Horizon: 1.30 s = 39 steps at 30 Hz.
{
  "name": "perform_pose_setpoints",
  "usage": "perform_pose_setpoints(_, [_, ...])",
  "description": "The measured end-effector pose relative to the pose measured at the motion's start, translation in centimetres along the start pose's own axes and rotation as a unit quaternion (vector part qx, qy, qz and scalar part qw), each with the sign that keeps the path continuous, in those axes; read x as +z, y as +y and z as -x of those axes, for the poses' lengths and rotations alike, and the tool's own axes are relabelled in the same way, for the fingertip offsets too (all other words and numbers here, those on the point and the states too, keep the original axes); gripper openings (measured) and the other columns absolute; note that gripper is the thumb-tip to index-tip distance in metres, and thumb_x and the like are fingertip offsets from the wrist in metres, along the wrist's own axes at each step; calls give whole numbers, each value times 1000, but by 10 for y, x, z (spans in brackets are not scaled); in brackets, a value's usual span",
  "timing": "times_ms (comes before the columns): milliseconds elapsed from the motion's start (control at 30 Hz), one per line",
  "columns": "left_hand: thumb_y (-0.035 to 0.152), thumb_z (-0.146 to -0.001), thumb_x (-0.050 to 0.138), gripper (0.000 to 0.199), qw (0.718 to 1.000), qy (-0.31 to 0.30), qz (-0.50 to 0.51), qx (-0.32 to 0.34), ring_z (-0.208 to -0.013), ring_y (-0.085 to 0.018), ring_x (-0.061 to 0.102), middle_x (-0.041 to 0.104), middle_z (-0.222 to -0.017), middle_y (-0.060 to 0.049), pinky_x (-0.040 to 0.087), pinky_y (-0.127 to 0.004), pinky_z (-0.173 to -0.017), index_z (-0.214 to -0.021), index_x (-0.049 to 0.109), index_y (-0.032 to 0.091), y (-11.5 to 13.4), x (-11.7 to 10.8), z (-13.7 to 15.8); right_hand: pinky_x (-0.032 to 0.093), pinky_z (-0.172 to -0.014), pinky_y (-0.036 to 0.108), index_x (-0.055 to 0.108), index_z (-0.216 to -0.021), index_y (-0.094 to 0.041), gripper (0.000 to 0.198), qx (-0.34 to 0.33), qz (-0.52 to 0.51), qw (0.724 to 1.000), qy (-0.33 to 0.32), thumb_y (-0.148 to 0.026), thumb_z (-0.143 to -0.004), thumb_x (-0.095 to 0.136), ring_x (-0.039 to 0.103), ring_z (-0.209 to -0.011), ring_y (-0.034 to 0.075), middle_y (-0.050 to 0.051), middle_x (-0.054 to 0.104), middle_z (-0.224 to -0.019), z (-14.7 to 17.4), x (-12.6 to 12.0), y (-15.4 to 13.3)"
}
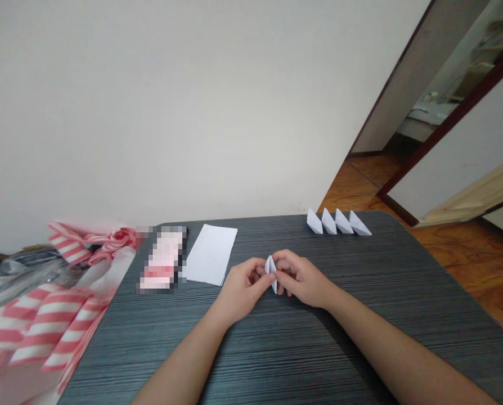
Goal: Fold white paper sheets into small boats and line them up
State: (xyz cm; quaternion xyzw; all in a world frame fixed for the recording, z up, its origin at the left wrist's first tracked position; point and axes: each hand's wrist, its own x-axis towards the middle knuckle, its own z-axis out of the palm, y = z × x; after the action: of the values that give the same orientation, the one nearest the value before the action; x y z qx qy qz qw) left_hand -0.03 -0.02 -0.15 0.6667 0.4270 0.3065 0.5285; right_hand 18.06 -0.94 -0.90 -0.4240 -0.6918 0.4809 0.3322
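Note:
A small piece of folded white paper [270, 264], pointed at top and bottom, is pinched between my two hands above the middle of the table. My left hand [245, 287] grips its left side, thumb in front and fingers curled behind. On the other side, my right hand [300, 278] holds it with the thumb near the left thumb. The fingertips behind the paper are partly hidden. Toward the back right edge stand several similar folded white paper shapes [329, 221] in a row.
A stack of white paper sheets [211, 254] lies left of my hands, with a pixelated phone-like object [162, 257] beside it. The dark wood-grain table [302, 360] meets a pale wall [192, 112] at the back. Red-and-white striped cloth [53, 315] is heaped off the left edge.

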Motion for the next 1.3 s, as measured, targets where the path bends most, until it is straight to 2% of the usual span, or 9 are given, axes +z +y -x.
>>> perform_pose_setpoints(167, [30, -85, 49, 25, 998, 1, 70, -10, -54, -7, 49, 55, -77, 0, 39, -19, -49, -107, 51, 18, -1, -1, 1, 43, -42, 19, 45, -116, -20, 25, 6, -24, 1000, 12, -23, -92, 39, 55, -47, 10, -2, 59, -63, -2, -1, 4])
perform_pose_setpoints(300, [25, -85, 49, 28, 992, 23, 125, -3, -52, -5, 51, 54, -90, -1, 35, -17, -41, -111, 41, 22, -5, -1, 0, 44, -44, 20, 54, -113, -18, 26, -3, -27, 999, 22, -24, -93, 38, 52, -45, 9, -1, 58, -60, -3, -3, 8])
perform_pose_setpoints(533, [21, -83, 50, 32, 986, 20, 167, 15, -57, -7, 54, 54, -97, -3, 38, -17, -41, -112, 39, 22, -5, -3, -2, 46, -47, 22, 61, -107, -18, 25, -68, -32, 997, 27, -23, -90, 44, 54, -52, 8, 4, 59, -82, 0, -7, 4])
perform_pose_setpoints(633, [30, -84, 51, 35, 989, 21, 146, -4, -58, -8, 54, 56, -90, -3, 40, -18, -42, -116, 41, 20, -2, -3, -1, 46, -48, 22, 63, -103, -18, 22, -71, -12, 997, 37, -24, -88, 48, 55, -55, 9, 5, 59, -84, 0, -8, 1])
perform_pose_setpoints(733, [37, -82, 53, 32, 996, 12, 84, -30, -53, -9, 51, 55, -72, 0, 40, -18, -44, -106, 51, 16, 1, -2, -1, 47, -49, 22, 62, -100, -18, 19, -53, -8, 998, 44, -25, -87, 51, 57, -58, 10, 5, 59, -86, -2, -6, 3])
perform_pose_setpoints(1000, [36, -83, 51, 22, 998, -6, 19, -53, -50, -8, 49, 55, -60, 2, 37, -18, -46, -87, 56, 15, 2, -2, 0, 44, -48, 20, 42, -112, -21, 31, -7, -74, 995, 61, -24, -84, 55, 59, -60, 12, -2, 56, -72, -4, 0, 8])
perform_pose_setpoints(1133, [33, -82, 52, 18, 999, -8, 2, -40, -50, -8, 48, 55, -60, 2, 37, -18, -48, -83, 56, 16, 2, -3, 0, 44, -54, 22, 57, -91, -16, 15, 10, -3, 999, 34, -30, -87, 51, 57, -56, 11, 0, 61, -69, -4, -3, 0])
perform_pose_setpoints(1200, [33, -82, 52, 17, 999, -8, -2, -34, -50, -8, 49, 56, -60, 2, 37, -18, -49, -81, 57, 16, 2, -3, 0, 44, -55, 22, 59, -77, -16, 21, 11, 41, 999, 29, -32, -87, 50, 56, -53, 11, 0, 60, -63, -4, -5, -4])
perform_pose_setpoints(1300, [33, -81, 54, 18, 999, -3, 1, -38, -50, -8, 49, 56, -60, 2, 37, -19, -49, -82, 58, 16, 4, -3, 0, 43, -54, 22, 58, -70, -16, 26, 10, 68, 997, 32, -32, -88, 50, 56, -51, 11, -1, 59, -56, -3, -7, -7])
